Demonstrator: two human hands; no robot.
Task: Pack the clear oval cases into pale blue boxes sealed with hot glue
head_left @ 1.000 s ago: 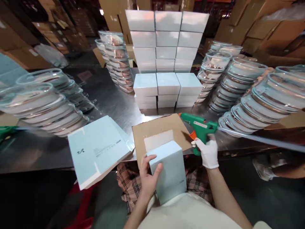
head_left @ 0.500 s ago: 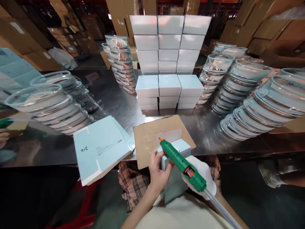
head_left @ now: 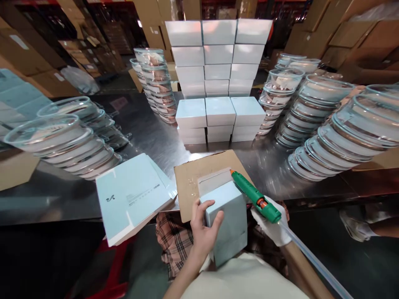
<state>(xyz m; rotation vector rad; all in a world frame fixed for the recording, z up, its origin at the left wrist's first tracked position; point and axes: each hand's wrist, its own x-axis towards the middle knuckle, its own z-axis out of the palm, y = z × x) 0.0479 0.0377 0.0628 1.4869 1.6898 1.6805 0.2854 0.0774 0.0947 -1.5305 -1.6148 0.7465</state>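
Down at six o'clock, close against the person's body, the bare left hand grips a pale blue carton, its fingers clenched over the carton's top left edge. The carton stands tilted over the lap, its white top flap open and leaning against a brown cardboard sheet at the near edge of the steel tabletop. At about five o'clock the white-gloved right hand is wrapped round a green glue gun; the gun's orange nozzle points toward eleven o'clock and sits just beside the flap's right corner, whether touching cannot be told. A clear hose trails from the gun's rear toward four o'clock. At eight o'clock lies a pile of flat, unfolded blue cartons, overhanging the tabletop's edge. At twelve o'clock finished white boxes stand stacked in rows. Leaning stacks of clear lidded containers fill two o'clock, with more stacks at nine o'clock
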